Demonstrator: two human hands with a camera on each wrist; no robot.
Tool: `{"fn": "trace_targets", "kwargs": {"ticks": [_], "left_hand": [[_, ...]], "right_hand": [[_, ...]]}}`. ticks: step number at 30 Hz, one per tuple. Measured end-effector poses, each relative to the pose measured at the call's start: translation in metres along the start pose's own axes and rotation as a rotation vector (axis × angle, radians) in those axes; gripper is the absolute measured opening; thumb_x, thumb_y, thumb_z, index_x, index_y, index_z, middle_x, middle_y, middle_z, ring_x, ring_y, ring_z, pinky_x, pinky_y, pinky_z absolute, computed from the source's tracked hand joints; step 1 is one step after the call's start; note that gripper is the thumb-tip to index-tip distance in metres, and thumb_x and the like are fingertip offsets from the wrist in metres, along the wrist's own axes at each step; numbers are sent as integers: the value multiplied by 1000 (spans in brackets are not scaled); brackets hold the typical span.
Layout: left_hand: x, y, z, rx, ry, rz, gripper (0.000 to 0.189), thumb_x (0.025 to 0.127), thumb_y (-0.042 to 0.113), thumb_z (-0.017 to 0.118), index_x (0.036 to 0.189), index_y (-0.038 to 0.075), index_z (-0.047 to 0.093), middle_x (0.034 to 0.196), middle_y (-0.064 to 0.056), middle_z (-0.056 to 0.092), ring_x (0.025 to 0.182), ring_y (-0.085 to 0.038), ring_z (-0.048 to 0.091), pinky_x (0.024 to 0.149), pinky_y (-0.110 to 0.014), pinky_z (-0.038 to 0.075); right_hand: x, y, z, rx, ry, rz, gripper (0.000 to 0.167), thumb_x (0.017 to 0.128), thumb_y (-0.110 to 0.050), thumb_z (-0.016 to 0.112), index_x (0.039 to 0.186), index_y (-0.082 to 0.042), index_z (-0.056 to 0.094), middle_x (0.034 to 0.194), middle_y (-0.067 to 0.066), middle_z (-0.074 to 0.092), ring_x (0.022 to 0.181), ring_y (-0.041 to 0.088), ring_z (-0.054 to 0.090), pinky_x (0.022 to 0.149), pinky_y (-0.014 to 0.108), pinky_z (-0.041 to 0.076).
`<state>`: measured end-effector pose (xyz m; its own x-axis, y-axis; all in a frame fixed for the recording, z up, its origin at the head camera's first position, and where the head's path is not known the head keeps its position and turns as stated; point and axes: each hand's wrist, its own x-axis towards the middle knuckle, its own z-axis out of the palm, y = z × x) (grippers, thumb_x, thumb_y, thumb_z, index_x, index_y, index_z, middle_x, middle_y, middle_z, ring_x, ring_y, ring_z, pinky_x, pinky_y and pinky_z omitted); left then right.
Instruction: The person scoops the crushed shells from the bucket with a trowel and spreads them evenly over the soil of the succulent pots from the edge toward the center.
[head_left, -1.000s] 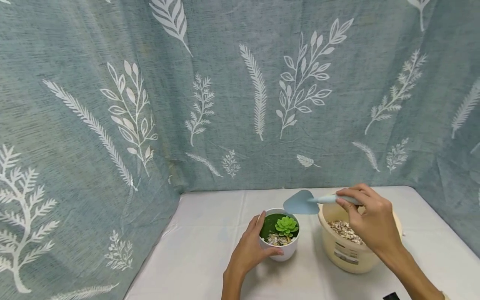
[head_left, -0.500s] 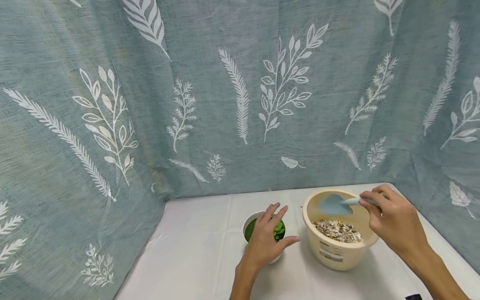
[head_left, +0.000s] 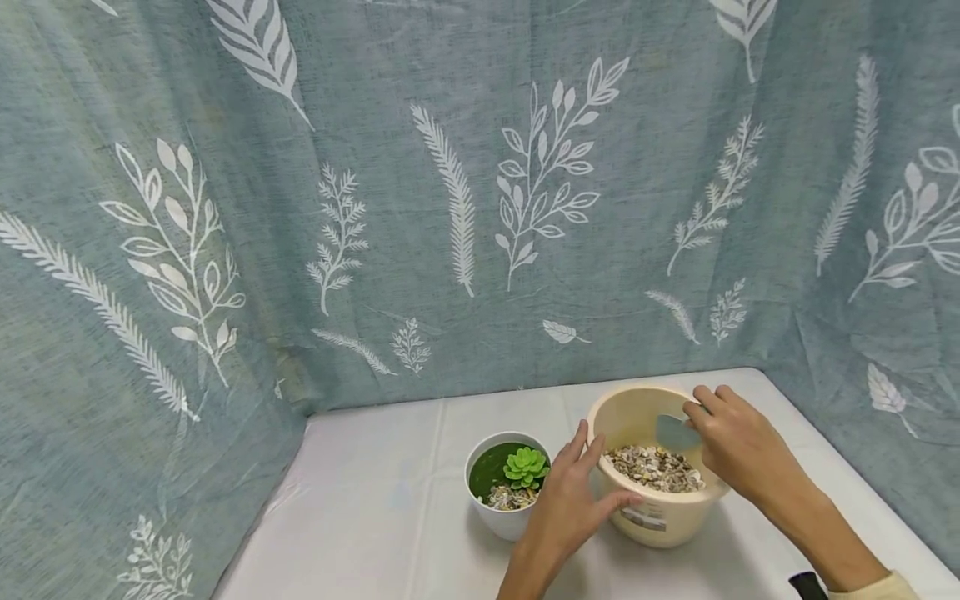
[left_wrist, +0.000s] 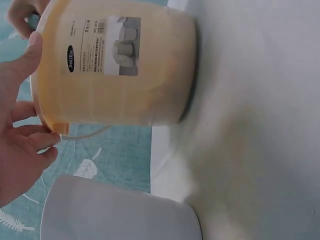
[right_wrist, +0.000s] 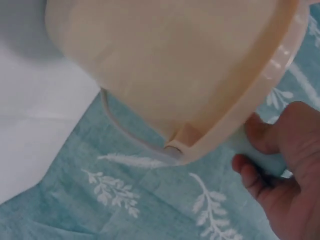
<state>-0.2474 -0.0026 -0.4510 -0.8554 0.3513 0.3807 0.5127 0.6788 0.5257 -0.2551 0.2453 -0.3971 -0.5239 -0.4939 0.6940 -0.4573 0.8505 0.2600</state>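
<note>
My right hand grips a light blue garden trowel by its handle. The trowel's blade dips inside a cream plastic bucket, above pale mixed chips on the bottom. At the bucket's left rim my left hand holds on, thumb at the front and fingers by the handle lug. Just left stands a white pot with green moss-like cover, a small green succulent and some chips at its front. Part of the pot is behind my left hand.
A white cloth covers the table. Behind and at both sides hangs a blue-green curtain with white leaf prints. The bucket's wire handle hangs down at its side. A black object is by my right wrist.
My left hand has let go of the white pot and moved right to the bucket's rim. My right hand has moved the trowel from above the pot into the bucket. The head view has shifted.
</note>
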Motion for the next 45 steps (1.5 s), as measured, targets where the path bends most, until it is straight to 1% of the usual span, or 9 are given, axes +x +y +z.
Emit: {"fn": "trace_targets", "kwargs": {"ticks": [5, 9, 15, 18, 30, 33, 40, 42, 45], "left_hand": [[-1, -2, 1, -11, 33, 37, 88, 83, 61, 78, 150, 8, 58, 164, -17, 45, 146, -34, 54, 115, -44, 52], [-2, -3, 2, -35, 44, 37, 88, 83, 61, 78, 150, 8, 58, 163, -17, 46, 145, -34, 55, 115, -42, 53], [-3, -6, 3, -41, 69, 51, 88, 82, 61, 79, 149, 8, 59, 162, -18, 47, 142, -35, 57, 111, -42, 56], [-3, -7, 3, -38, 86, 66, 86, 82, 60, 80, 147, 6, 60, 161, -20, 48, 141, -36, 59, 110, -42, 57], [-3, -8, 7, -20, 127, 129, 80, 83, 59, 80, 144, 9, 64, 158, -24, 51, 137, -37, 62, 106, -41, 59], [-3, -8, 6, -25, 126, 132, 80, 83, 59, 80, 144, 10, 64, 158, -24, 50, 137, -37, 62, 106, -41, 59], [-4, -7, 5, -59, 82, 88, 82, 83, 59, 80, 147, 12, 61, 162, -21, 47, 141, -36, 58, 110, -42, 57], [-4, -7, 5, -56, 78, 85, 82, 83, 60, 80, 148, 12, 61, 162, -20, 46, 142, -36, 58, 111, -42, 56], [-4, -8, 5, -36, 93, 94, 82, 83, 60, 80, 147, 12, 62, 161, -21, 48, 141, -36, 58, 109, -42, 57]], "right_hand": [[2, 0, 7, -37, -125, -29, 33, 54, 12, 87, 77, -2, 68, 80, 6, 58, 65, 22, 45, 57, 36, 44], [5, 0, 7, -4, -229, 14, 30, 56, 9, 88, 72, -6, 67, 77, 4, 57, 64, 21, 48, 56, 37, 46], [12, -5, 4, 164, -380, 237, 22, 74, 5, 81, 66, -8, 65, 69, 2, 56, 59, 16, 50, 54, 32, 46], [16, -6, 5, 223, -418, 370, 30, 85, 0, 74, 61, -10, 59, 64, 1, 53, 55, 14, 47, 51, 30, 42], [18, -4, 15, 383, -447, 687, 46, 89, -7, 58, 53, -22, 34, 55, -9, 23, 52, 11, 27, 50, 27, 26], [19, -7, 18, 419, -442, 742, 38, 88, -8, 56, 51, -17, 49, 52, -9, 30, 51, 12, 33, 50, 27, 29], [17, -9, 15, 465, -451, 811, 33, 90, -12, 58, 58, -11, 60, 54, -4, 43, 52, 15, 38, 50, 28, 30], [17, -7, 9, 478, -448, 828, 29, 94, -14, 59, 70, -4, 73, 61, 1, 56, 54, 17, 42, 52, 30, 32], [19, -5, 2, 504, -459, 854, 30, 98, -16, 58, 90, 4, 80, 77, 12, 71, 58, 20, 50, 53, 31, 36]]}}
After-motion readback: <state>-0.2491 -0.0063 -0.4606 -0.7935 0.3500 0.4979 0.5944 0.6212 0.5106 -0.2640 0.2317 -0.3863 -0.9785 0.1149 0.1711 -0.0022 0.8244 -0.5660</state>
